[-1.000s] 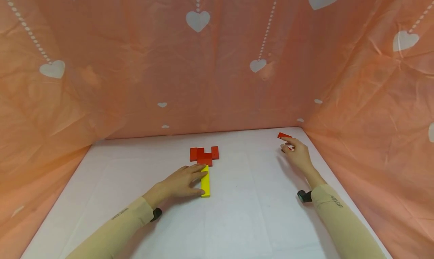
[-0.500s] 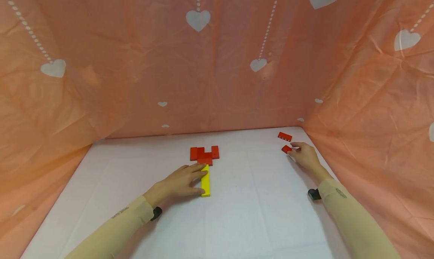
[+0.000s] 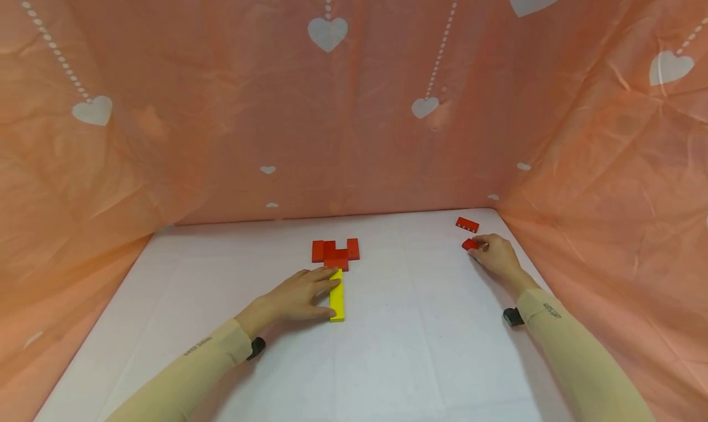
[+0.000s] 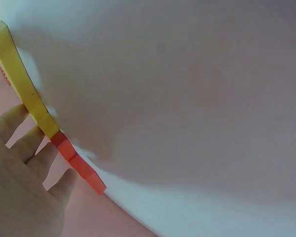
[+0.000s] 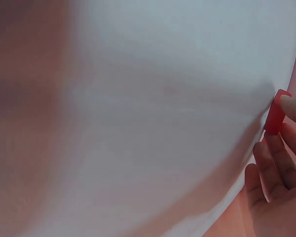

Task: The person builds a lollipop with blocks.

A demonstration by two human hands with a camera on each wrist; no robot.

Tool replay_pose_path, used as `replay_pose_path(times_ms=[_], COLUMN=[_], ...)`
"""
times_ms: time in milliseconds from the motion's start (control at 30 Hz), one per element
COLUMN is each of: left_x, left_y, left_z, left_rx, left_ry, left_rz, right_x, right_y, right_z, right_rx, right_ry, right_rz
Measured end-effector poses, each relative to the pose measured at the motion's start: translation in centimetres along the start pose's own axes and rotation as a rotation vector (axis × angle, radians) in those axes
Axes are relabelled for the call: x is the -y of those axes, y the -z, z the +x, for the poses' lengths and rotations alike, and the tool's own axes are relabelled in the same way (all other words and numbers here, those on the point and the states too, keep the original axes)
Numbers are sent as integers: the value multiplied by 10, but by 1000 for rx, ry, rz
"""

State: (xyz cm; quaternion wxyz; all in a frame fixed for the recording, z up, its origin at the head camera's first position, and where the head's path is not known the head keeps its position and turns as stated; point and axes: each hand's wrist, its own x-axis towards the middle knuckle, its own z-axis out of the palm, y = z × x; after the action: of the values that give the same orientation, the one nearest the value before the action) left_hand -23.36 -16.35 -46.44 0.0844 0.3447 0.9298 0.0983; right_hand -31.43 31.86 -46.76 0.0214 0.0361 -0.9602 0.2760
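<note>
My left hand (image 3: pixel 298 296) lies spread along the left side of a long yellow bar (image 3: pixel 337 296), its fingertips and thumb touching it. A seam crosses the yellow bar (image 4: pixel 20 74) in the left wrist view. Against the bar's far end lies a group of flat red blocks (image 3: pixel 336 264) in a notched shape. On the right side of the table, my right hand (image 3: pixel 496 259) pinches a small red block (image 3: pixel 469 244) between thumb and fingers. In the right wrist view the thumb covers part of this red block (image 5: pixel 275 116).
Just beyond my right hand lies another red block (image 3: pixel 467 225) with a row of pale dots on its near side. A white cloth covers the table (image 3: pixel 398 348). Pink curtains (image 3: pixel 354 133) with white hearts hang behind and on both sides.
My right hand has drawn back from the farther red block, uncovering it, and now pinches the nearer one. The left hand stays at the yellow bar.
</note>
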Motion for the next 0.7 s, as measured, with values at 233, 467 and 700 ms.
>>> replay_pose_path(times_ms=[233,467,700], left_x=[0,0,1], left_y=[0,0,0], left_z=[0,0,0], left_rx=[-2,1,4], left_ry=[3,9,3], left_rz=[-1,-2,-12], right_x=[0,6,22], right_y=[-3,-4,-9], right_z=[-1,-1,1], right_rx=[-3,-24,-63], right_ry=[8,29,87], right_rz=[10,42,80])
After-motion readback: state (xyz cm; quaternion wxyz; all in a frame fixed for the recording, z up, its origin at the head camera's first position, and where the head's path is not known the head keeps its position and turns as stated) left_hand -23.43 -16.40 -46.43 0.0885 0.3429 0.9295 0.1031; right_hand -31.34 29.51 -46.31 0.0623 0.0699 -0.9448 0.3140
